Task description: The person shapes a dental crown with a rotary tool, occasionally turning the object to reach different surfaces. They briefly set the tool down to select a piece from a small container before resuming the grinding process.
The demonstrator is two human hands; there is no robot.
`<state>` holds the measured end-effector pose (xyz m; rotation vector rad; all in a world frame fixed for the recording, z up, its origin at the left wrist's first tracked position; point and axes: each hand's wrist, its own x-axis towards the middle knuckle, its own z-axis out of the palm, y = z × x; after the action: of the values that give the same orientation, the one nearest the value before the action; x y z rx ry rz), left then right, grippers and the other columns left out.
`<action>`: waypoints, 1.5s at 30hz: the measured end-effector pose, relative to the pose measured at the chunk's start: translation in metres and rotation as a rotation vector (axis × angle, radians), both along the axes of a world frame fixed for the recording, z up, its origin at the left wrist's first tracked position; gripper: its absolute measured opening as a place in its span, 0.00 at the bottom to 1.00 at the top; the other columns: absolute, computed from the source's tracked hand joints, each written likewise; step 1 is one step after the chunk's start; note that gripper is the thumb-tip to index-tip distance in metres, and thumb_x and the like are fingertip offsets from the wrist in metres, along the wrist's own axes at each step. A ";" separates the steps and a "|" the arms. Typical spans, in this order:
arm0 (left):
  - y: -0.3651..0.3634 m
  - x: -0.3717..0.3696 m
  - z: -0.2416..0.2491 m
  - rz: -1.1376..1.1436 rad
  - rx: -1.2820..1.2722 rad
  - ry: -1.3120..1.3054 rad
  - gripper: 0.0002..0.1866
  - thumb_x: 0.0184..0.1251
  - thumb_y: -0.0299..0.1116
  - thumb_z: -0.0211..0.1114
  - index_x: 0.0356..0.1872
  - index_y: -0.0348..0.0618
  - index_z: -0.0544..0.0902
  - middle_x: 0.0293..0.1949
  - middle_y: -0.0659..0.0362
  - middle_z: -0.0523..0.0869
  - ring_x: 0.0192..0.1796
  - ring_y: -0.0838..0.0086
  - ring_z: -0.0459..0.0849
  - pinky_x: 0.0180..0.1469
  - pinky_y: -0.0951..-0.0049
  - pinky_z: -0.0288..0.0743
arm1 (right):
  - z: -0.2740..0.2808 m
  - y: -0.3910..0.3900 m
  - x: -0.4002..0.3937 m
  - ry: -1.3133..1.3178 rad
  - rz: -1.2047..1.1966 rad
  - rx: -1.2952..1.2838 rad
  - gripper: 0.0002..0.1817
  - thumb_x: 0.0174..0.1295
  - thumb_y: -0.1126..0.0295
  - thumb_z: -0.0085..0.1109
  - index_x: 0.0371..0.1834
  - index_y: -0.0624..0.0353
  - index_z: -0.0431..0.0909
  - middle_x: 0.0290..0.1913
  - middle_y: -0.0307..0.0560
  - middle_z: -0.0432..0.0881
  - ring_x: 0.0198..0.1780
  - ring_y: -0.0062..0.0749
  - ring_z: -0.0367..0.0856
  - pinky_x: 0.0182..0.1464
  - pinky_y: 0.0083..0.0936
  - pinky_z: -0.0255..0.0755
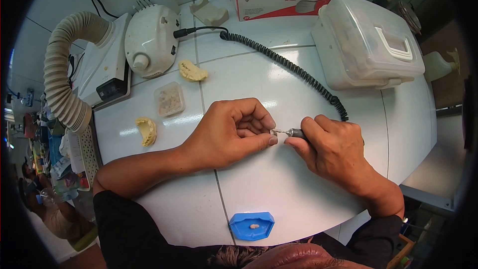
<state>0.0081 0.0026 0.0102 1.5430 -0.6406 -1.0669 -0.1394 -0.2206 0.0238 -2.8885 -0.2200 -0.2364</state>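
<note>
Between the thumb and fingers of my left hand (226, 132) is a tiny pale piece (273, 132), perhaps a dental crown, mostly hidden by the fingertips. My right hand (334, 149) is wrapped round a dark rotary handpiece (297, 133). Its thin metal bur points left and meets the small piece or lies right beside it. A coiled black cord (284, 66) runs from near the right hand to the white control unit (151, 40). Left of my left hand are a yellowish dental cast (146, 131), another cast (192, 71) and a clear box of small pale pieces (169, 99).
A blue tray (252, 226) with a small pale piece sits at the front edge. Face mask boxes (284, 1) and a translucent case (371, 45) stand at the back. A ribbed hose (62, 65) arches at left. Another person (59, 221) sits at lower left.
</note>
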 end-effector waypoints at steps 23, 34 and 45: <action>0.000 -0.001 -0.002 -0.008 -0.056 -0.003 0.11 0.76 0.21 0.76 0.52 0.33 0.84 0.50 0.54 0.93 0.57 0.74 0.93 0.60 0.78 0.89 | -0.003 -0.004 -0.001 -0.037 -0.006 0.066 0.24 0.74 0.49 0.74 0.31 0.55 0.77 0.22 0.41 0.76 0.19 0.39 0.80 0.21 0.37 0.70; 0.001 0.004 -0.012 -0.029 -0.182 -0.011 0.11 0.79 0.23 0.74 0.54 0.35 0.82 0.53 0.51 0.94 0.61 0.64 0.95 0.61 0.69 0.91 | -0.004 -0.014 -0.002 -0.008 -0.120 0.278 0.27 0.81 0.47 0.63 0.31 0.58 0.83 0.22 0.54 0.85 0.26 0.60 0.86 0.30 0.53 0.78; 0.000 0.012 -0.019 0.017 -0.244 0.106 0.10 0.81 0.25 0.74 0.54 0.39 0.82 0.51 0.51 0.94 0.58 0.60 0.96 0.57 0.70 0.93 | 0.001 -0.013 -0.006 0.032 -0.156 0.296 0.30 0.83 0.42 0.58 0.36 0.58 0.89 0.24 0.57 0.87 0.30 0.62 0.88 0.38 0.55 0.81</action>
<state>0.0198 0.0030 -0.0088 1.2712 -0.6575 -1.0111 -0.1452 -0.2340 0.0249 -2.6138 0.0441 -0.2283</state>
